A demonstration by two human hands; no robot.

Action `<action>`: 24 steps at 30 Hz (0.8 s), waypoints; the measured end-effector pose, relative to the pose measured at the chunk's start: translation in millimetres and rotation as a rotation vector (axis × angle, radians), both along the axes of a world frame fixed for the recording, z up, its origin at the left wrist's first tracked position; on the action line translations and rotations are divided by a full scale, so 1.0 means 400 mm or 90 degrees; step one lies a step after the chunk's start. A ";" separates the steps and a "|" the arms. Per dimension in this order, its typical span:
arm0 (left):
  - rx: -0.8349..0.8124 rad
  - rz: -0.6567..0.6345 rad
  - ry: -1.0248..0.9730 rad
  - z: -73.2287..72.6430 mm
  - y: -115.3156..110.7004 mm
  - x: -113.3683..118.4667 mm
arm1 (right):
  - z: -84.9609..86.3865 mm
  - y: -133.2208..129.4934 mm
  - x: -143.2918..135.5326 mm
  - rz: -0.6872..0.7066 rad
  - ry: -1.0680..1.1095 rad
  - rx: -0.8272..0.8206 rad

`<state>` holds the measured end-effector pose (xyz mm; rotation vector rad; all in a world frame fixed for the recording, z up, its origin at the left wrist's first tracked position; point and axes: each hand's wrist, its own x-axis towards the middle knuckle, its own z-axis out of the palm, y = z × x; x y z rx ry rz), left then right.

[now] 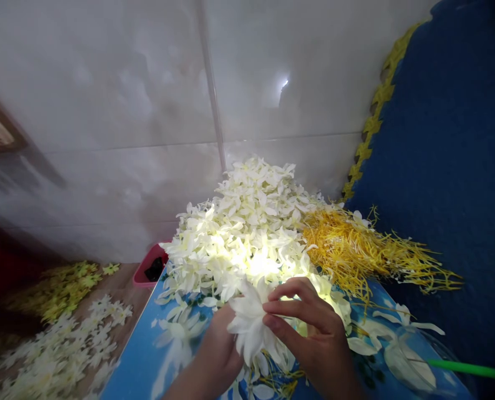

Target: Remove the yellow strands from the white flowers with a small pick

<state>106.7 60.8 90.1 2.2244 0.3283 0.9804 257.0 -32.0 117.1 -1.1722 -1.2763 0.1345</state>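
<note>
A white flower of many layered petals is held up over the blue tabletop. Behind it, my left hand is closed around its base, the fingertips mostly hidden by petals. The thumb and fingers of my right hand pinch at the flower's right side. Just beyond both hands rises a large heap of white petal pieces, brightly lit in its middle. Below the flower lie loose white petals and yellow strands.
Yellow strands are piled right of the heap. A green-handled thin tool lies at the right. Left of the table are a pink basin, white pieces and yellowish ones. A tiled wall and blue foam mat stand behind.
</note>
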 end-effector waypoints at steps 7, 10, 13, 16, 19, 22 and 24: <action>0.049 -0.008 -0.019 0.037 -0.005 0.004 | -0.003 -0.014 0.003 0.011 0.023 -0.015; 0.076 0.000 -0.029 0.033 -0.005 0.003 | 0.004 -0.026 0.012 0.035 0.070 -0.021; 0.108 0.034 -0.022 0.014 -0.004 -0.004 | 0.008 -0.040 0.022 0.076 0.201 -0.049; 0.074 0.057 0.003 0.000 -0.003 -0.012 | 0.005 -0.056 0.023 0.081 0.353 -0.089; 0.022 0.055 0.011 0.001 -0.002 -0.017 | -0.006 -0.077 0.017 0.023 0.458 -0.115; 0.025 0.067 0.018 0.002 0.001 -0.021 | -0.027 -0.106 0.012 -0.045 0.494 -0.141; 0.075 0.091 0.018 -0.004 0.005 -0.023 | -0.050 -0.134 0.012 -0.075 0.462 -0.175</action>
